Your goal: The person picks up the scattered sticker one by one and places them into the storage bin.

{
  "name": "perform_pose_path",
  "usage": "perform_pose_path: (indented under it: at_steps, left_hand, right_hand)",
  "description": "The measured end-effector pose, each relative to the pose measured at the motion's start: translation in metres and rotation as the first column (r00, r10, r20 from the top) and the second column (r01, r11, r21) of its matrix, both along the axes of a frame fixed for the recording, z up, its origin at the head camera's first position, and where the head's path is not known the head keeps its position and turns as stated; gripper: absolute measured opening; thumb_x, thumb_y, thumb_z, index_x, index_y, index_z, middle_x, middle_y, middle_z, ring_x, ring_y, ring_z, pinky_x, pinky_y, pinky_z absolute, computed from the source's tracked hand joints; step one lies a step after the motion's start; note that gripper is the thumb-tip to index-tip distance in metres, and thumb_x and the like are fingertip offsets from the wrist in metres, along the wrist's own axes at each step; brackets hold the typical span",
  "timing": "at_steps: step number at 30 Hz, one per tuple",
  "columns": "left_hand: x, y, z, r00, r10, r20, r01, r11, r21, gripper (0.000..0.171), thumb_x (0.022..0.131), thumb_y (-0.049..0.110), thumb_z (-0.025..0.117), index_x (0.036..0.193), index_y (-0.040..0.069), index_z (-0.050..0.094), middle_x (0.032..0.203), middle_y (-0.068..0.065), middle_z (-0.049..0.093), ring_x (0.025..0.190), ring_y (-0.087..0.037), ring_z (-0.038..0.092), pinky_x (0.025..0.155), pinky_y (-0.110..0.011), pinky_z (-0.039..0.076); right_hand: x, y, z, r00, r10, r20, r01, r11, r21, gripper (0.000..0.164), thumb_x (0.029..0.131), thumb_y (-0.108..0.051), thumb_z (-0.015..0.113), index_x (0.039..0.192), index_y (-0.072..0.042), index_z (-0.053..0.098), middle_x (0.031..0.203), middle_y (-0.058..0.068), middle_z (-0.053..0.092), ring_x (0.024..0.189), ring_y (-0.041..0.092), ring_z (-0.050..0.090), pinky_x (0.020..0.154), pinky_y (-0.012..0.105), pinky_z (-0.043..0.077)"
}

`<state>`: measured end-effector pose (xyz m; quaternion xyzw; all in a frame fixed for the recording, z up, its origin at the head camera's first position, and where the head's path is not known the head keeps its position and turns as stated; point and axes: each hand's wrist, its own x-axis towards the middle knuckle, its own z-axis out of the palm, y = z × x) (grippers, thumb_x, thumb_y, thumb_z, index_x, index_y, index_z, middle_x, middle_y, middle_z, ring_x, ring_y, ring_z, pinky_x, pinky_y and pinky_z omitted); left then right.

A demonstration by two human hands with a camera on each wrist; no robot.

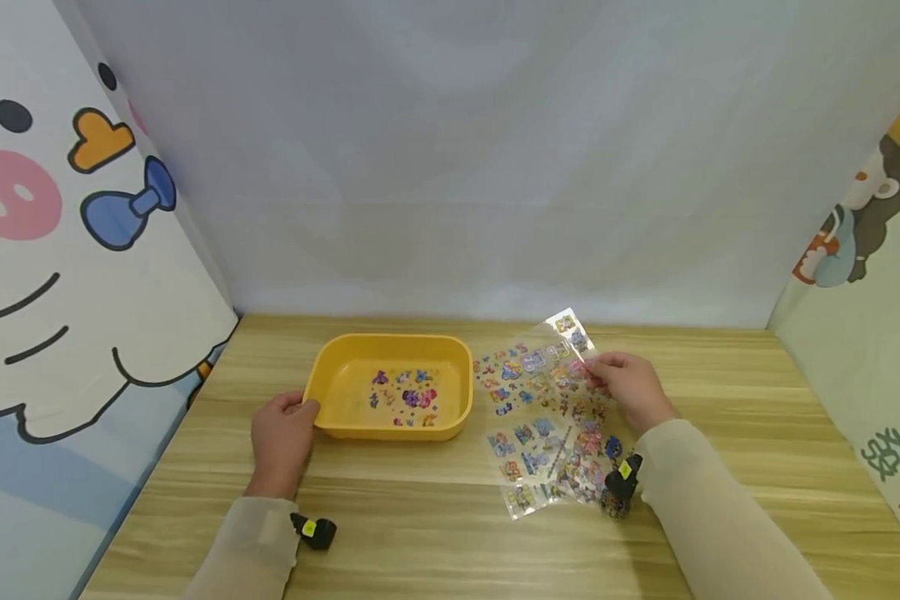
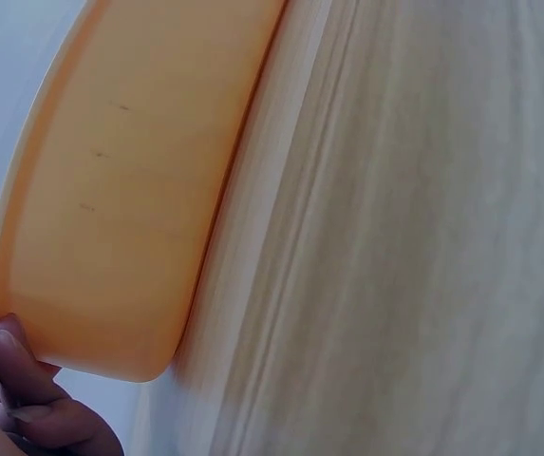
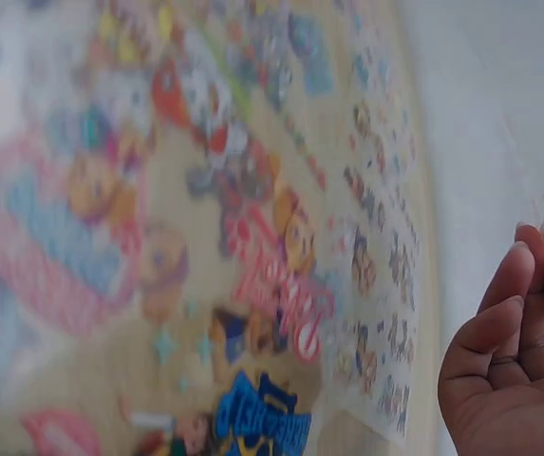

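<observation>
A yellow plastic tray (image 1: 393, 433) stands on the table, left of the middle. My left hand (image 1: 281, 437) grips its left end at the front corner, thumb on the rim; in the left wrist view the fingers (image 2: 39, 366) are bent at the corner of the tray's side wall (image 2: 120, 209). Inside the tray lies a clear sticker sheet (image 1: 405, 398) with small colourful figures. To the right, my right hand (image 1: 633, 392) pinches the edge of another clear sticker sheet (image 1: 562, 323) between thumb and fingertips. That sheet is tilted up over several more sticker sheets (image 1: 517, 454).
The wooden table (image 1: 420, 542) ends at a pale grey backdrop (image 1: 450, 167). A cartoon-printed cloth (image 1: 52, 275) hangs on the left and another printed panel (image 1: 855, 333) on the right. Each sleeve carries a small black device (image 1: 315, 531) at the wrist.
</observation>
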<state>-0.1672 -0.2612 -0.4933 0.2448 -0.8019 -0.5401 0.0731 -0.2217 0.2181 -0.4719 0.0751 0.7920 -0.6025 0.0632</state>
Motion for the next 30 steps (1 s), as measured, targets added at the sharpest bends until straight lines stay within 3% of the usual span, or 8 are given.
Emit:
perform_pose_path:
  at_steps: [11,21,30]
  left_hand:
    - [0.001,-0.003,-0.001,1.000,-0.004,-0.020,0.004,1.000,-0.014,0.039,0.094,0.021,0.062,0.125,0.000,0.069,0.103,-0.013,0.073,0.084,-0.019,0.066,0.066,-0.021,0.051]
    - [-0.001,0.000,-0.003,1.000,0.000,-0.027,0.000,1.000,-0.015,0.038,0.093,0.020,0.062,0.124,-0.001,0.070,0.101,-0.013,0.073,0.082,-0.018,0.065,0.065,-0.020,0.050]
    - [-0.001,0.001,-0.001,1.000,0.012,-0.020,-0.013,1.000,-0.016,0.039,0.092,0.020,0.062,0.124,-0.001,0.069,0.100,-0.012,0.072,0.083,-0.019,0.064,0.065,-0.020,0.050]
  right_hand:
    - [0.017,-0.030,0.004,0.999,-0.025,0.030,0.028,0.995,-0.100,0.034,0.106,-0.018,0.059,0.127,0.008,0.063,0.100,0.004,0.070,0.089,0.015,0.065,0.088,0.035,0.055]
    - [0.034,-0.065,0.003,0.999,-0.047,0.024,0.050,0.982,-0.180,0.028,0.105,-0.016,0.061,0.121,0.006,0.068,0.101,0.006,0.070,0.088,0.015,0.065,0.086,0.034,0.056]
    - [0.039,-0.092,-0.003,0.996,-0.081,0.045,0.091,0.953,-0.288,0.023,0.104,-0.013,0.062,0.116,0.007,0.068,0.099,0.006,0.070,0.084,0.015,0.065,0.083,0.033,0.056]
